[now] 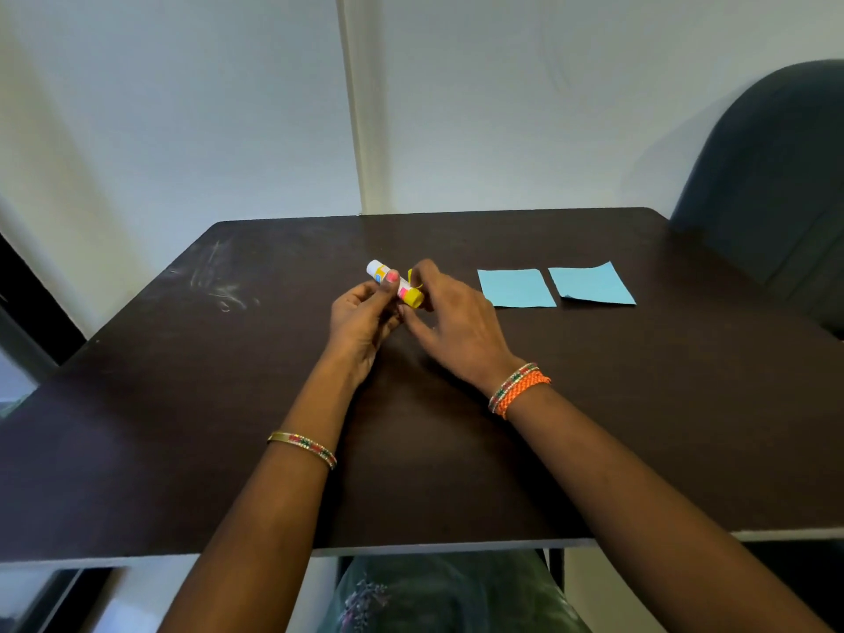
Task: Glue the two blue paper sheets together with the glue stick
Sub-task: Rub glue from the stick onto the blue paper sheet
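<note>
Glue stick (396,285) in my fingers: smooth plastic barrel, glossy white with printed colour blocks, yellow plastic end. Two blue sheets (517,288) (592,284) near the table's far right edge: thin matt paper, the right one curled at a corner. Table (639,404): dark brown laminate, low sheen, pale scuffs toward the far left corner. My right wrist: woven orange thread band (525,391); left wrist: shiny metal bangle (302,444). Chair (772,175) off the far right corner: dark matt upholstery.
</note>
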